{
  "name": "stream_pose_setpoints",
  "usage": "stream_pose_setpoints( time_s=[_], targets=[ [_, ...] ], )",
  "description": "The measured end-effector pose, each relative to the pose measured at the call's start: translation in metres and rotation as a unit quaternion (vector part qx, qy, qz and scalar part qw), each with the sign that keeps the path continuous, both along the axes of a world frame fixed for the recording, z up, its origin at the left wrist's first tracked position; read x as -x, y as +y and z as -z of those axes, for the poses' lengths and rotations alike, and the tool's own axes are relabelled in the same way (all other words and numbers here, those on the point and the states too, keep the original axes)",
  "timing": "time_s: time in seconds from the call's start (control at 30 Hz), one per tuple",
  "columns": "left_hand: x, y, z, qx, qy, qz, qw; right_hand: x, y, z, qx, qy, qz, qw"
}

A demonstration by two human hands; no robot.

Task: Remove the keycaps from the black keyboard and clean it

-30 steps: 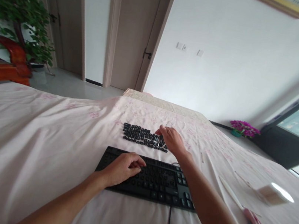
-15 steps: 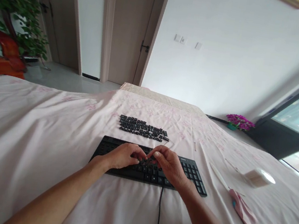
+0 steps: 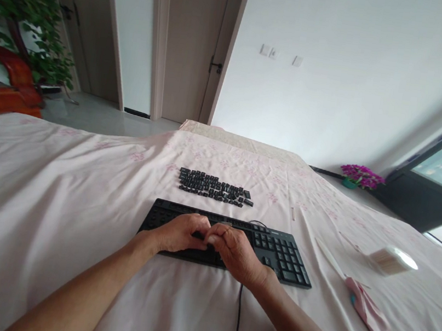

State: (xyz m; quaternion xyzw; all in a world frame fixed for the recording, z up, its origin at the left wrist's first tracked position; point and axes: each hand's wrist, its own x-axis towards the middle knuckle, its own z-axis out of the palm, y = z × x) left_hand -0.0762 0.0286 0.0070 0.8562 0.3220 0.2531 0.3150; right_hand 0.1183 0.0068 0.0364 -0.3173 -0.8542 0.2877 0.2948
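**Both hands meet over the keyboard's middle rows**

A pale pink floral bedsheet [image 3: 52,207] gives a soft, flat work surface. On it lies the black corded computer keyboard [image 3: 275,248], broadside to the person. At its 12 o'clock, apart, loose black keycaps [image 3: 214,186] lie in tidy rows. The left hand [image 3: 180,232] and right hand [image 3: 238,252] touch, fingertips curled down together onto the keys; whether they pinch anything, I cannot tell.

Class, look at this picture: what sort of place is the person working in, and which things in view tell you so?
Probably a bedroom at home: the keyboard lies on a bed sheet, with interior doors and a potted plant behind.
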Motion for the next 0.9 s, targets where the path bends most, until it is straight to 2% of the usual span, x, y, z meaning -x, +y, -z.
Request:
stream_pose_setpoints(
  time_s=[0.17,0.3,0.47,0.7,0.8,0.9],
  targets=[
    [-0.005,-0.002,0.001,-0.022,0.021,-0.018,0.999,0.0,-0.001,0.011,-0.023,0.034,-0.008,0.999],
    [-0.01,-0.006,0.0,-0.028,0.021,-0.029,0.999,-0.006,-0.002,0.023,-0.068,0.074,0.003,0.995],
    [-0.01,-0.009,-0.001,0.012,0.0,-0.026,1.0,-0.011,-0.005,0.029,-0.118,0.102,0.012,0.988],
    [-0.009,-0.011,-0.006,0.076,-0.088,-0.082,0.99,-0.01,-0.006,0.019,-0.167,0.095,0.034,0.981],
    [-0.011,-0.01,-0.003,0.125,-0.143,-0.095,0.977,-0.009,-0.007,0.011,-0.216,0.079,0.05,0.972],
    [-0.011,-0.007,0.001,0.166,-0.193,-0.113,0.96,-0.008,-0.004,0.005,-0.231,0.06,0.072,0.968]
  ],
)
